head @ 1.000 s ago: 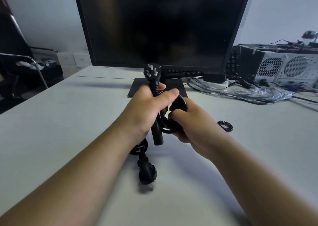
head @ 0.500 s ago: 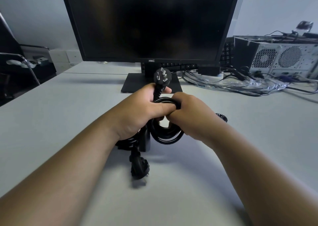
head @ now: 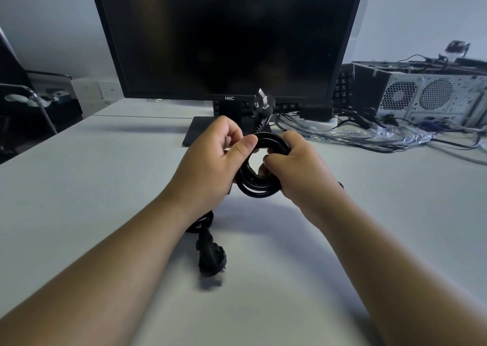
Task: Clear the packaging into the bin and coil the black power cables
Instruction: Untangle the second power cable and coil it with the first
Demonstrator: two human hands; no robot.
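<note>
A black power cable (head: 259, 187) is wound into a small round coil, held up over the grey desk (head: 105, 177) in front of the monitor. My left hand (head: 210, 161) grips the coil's left side, thumb across the top. My right hand (head: 295, 166) grips its right side, fingers curled through the loop. The three-pin plug (head: 263, 104) sticks up behind the coil. A second black plug (head: 210, 257) with its cable lies on the desk under my left forearm. Crumpled clear plastic packaging (head: 374, 135) lies at the back right among wires.
A black HKC monitor (head: 226, 35) on its stand fills the back centre. A computer case (head: 432, 95) and a keyboard (head: 342, 82) stand at the back right with tangled wires. A chair (head: 29, 100) stands at the far left.
Both hands rose slightly and spread apart on the coil, opening the loop between them. The plug tilted to the right behind the coil.
</note>
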